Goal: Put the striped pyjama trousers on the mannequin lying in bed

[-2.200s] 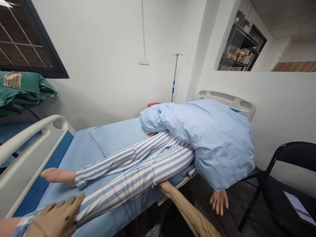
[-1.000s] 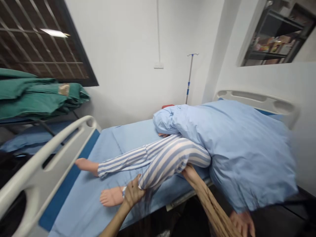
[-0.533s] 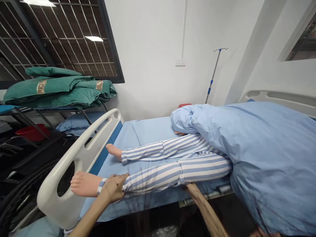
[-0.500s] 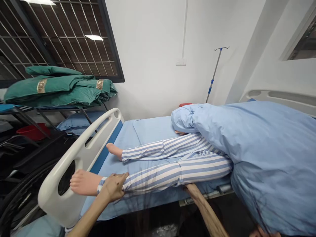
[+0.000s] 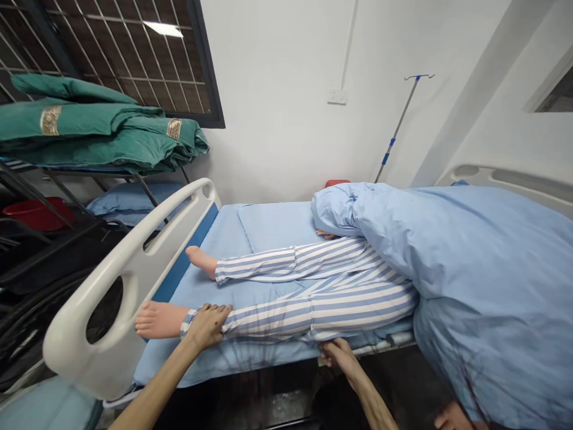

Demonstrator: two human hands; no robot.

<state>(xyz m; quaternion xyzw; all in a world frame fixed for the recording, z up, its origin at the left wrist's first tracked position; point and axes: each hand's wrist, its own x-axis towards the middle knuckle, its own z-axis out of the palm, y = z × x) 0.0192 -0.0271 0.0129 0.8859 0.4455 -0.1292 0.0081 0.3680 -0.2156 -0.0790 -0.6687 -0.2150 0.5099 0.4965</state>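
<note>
A manikin-like figure in blue-and-white striped trousers lies on its back on the bed, both legs stretched out. My left hand lies across the lower shin of the near leg, just above the bare near foot, its fingers wrapped over the trouser cloth. Beside the near knee, at the mattress edge, is my right hand. Its fingers are loosely curled and I see nothing in them. The far leg rests flat on the blue sheet. A blue quilt hides the upper body.
The white footboard stands at left, with a wheelchair wheel beyond it. Folded green quilts lie on a rack. An IV pole stands by the wall. Another hand shows low at right, under the quilt's hanging edge.
My right hand has come out from beneath the near knee toward the bed's edge. The near leg lies flatter, its foot slightly farther right. My left hand stays on the shin. The view has shifted.
</note>
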